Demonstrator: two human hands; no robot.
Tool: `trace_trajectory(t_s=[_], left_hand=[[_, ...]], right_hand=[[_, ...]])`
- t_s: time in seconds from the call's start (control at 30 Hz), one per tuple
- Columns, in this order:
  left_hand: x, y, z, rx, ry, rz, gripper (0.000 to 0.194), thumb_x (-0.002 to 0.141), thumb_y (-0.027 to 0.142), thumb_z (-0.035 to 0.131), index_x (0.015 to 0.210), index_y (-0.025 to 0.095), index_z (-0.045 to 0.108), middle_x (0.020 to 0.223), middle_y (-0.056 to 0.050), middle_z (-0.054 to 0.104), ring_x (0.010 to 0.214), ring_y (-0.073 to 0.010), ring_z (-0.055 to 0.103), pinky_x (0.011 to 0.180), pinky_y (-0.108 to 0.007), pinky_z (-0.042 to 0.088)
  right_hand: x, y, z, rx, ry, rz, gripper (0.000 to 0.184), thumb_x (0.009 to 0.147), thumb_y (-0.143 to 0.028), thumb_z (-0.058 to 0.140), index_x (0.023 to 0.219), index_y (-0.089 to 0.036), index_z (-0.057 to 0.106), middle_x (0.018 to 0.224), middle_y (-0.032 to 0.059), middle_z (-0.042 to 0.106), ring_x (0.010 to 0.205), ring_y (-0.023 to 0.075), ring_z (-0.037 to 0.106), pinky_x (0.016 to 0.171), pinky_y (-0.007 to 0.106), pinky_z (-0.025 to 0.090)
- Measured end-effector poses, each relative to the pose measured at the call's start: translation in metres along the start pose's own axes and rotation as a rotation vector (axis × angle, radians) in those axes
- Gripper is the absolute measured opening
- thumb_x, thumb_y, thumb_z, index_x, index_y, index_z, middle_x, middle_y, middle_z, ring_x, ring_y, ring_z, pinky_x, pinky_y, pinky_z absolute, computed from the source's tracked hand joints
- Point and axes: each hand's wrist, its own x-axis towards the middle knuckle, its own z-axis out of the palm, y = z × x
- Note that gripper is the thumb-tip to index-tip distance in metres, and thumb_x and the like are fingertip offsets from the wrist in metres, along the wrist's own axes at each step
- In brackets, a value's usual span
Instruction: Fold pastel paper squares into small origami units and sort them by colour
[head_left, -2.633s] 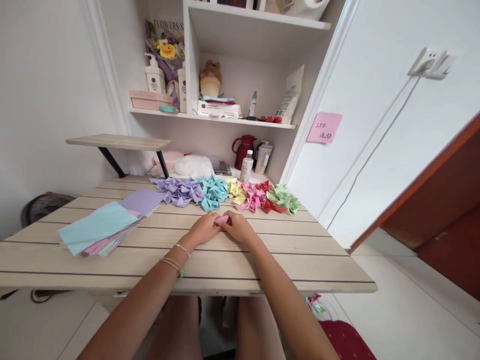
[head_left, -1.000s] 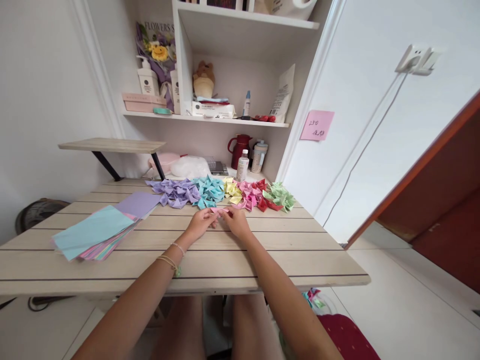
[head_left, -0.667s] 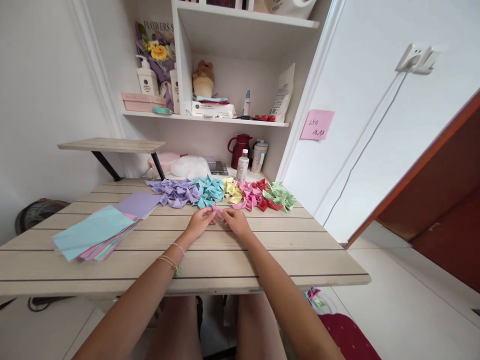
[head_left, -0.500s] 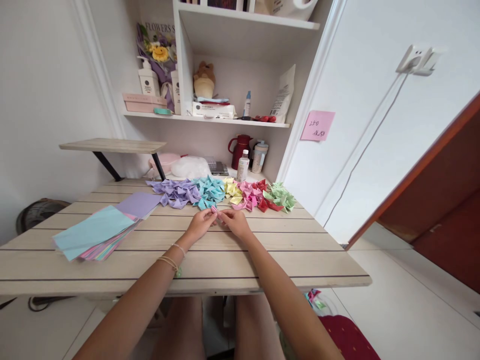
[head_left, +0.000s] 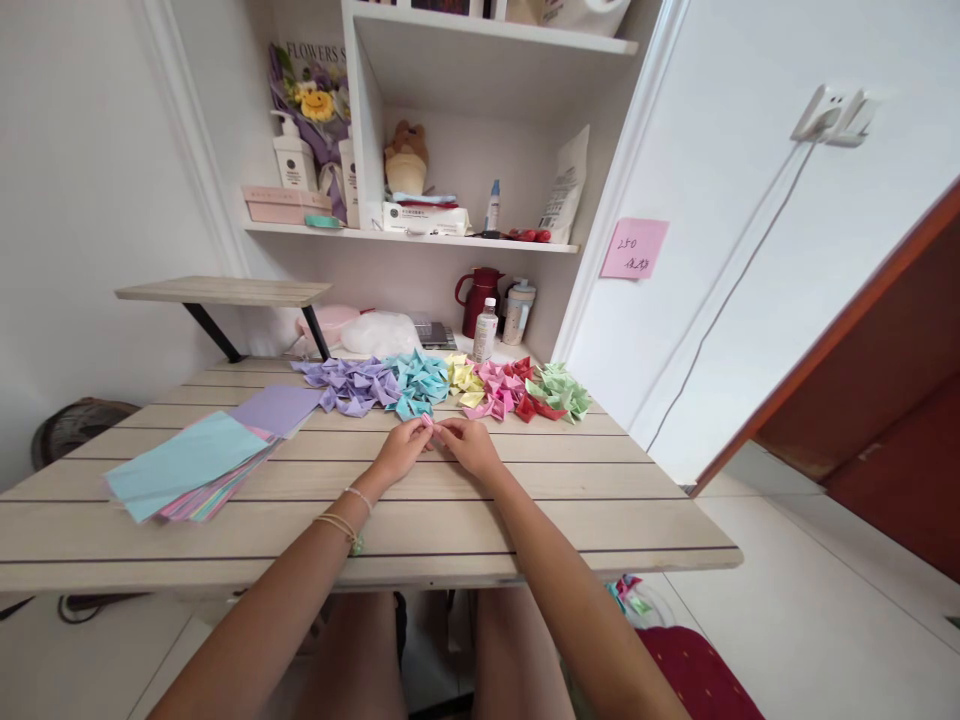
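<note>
A small folded piece of pink paper [head_left: 427,421] is pinched between my two hands, just above the middle of the wooden table [head_left: 600,500]. My left hand [head_left: 402,446] is closed on its left side, and my right hand [head_left: 468,443] grips the right side with thumb and fingers. Most of the paper is hidden by my fingers. Right behind my hands lies a row of folded paper pieces: purple [head_left: 352,385], light blue [head_left: 418,382], yellow [head_left: 463,377], pink [head_left: 495,390], red [head_left: 546,410] and green [head_left: 561,392].
Fanned sheets of coloured paper [head_left: 187,455] lie at the left, beside a small raised shelf [head_left: 225,291]. A bottle [head_left: 486,330], a dark red jug [head_left: 474,300] and a tumbler [head_left: 518,312] stand at the back. A pink note [head_left: 634,248] sticks to the wall.
My fingers have shifted slightly around the pink paper, which now shows a little differently between them. The whole view has moved a touch; the other things lie as before.
</note>
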Motion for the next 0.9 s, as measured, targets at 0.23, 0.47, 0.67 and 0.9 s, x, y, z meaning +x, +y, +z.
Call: trace_trajectory(t_s=[0.23, 0.47, 0.67, 0.9], left_hand=[[0.0008, -0.0026, 0.0011, 0.016, -0.049, 0.053, 0.026, 0.077, 0.037, 0.052, 0.085, 0.014, 0.062, 0.073, -0.005, 0.066, 0.069, -0.0184, 0.062, 0.064, -0.029, 0.048], [-0.0018, 0.0048, 0.0007, 0.107, -0.046, 0.108, 0.023, 0.077, 0.036, 0.053, 0.080, 0.014, 0.062, 0.073, -0.004, 0.065, 0.068, -0.0174, 0.060, 0.065, -0.028, 0.047], [-0.0019, 0.0047, 0.0012, 0.134, -0.026, 0.111, 0.025, 0.077, 0.038, 0.053, 0.082, 0.015, 0.062, 0.072, -0.003, 0.064, 0.069, -0.0173, 0.059, 0.066, -0.028, 0.046], [-0.0004, 0.0028, 0.0005, 0.187, -0.042, 0.115, 0.026, 0.079, 0.039, 0.050, 0.079, 0.015, 0.061, 0.070, -0.003, 0.063, 0.068, -0.0172, 0.057, 0.065, -0.027, 0.045]], right_hand=[[-0.0019, -0.0023, -0.0010, -0.184, -0.015, -0.011, 0.026, 0.084, -0.030, 0.046, 0.093, -0.022, 0.069, 0.072, 0.0007, 0.067, 0.063, 0.0126, 0.055, 0.064, 0.022, 0.039], [-0.0007, -0.0012, -0.0010, -0.264, -0.041, 0.011, 0.023, 0.080, -0.021, 0.049, 0.090, -0.023, 0.069, 0.069, 0.0005, 0.067, 0.062, 0.0136, 0.055, 0.061, 0.022, 0.038], [-0.0019, -0.0036, -0.0026, -0.269, -0.028, -0.007, 0.023, 0.082, -0.024, 0.049, 0.093, -0.024, 0.069, 0.075, 0.0022, 0.068, 0.068, 0.0158, 0.058, 0.064, 0.023, 0.038], [-0.0029, -0.0063, -0.0041, -0.277, -0.043, -0.008, 0.024, 0.084, -0.026, 0.046, 0.089, -0.023, 0.069, 0.075, 0.0020, 0.068, 0.067, 0.0151, 0.057, 0.063, 0.022, 0.037]])
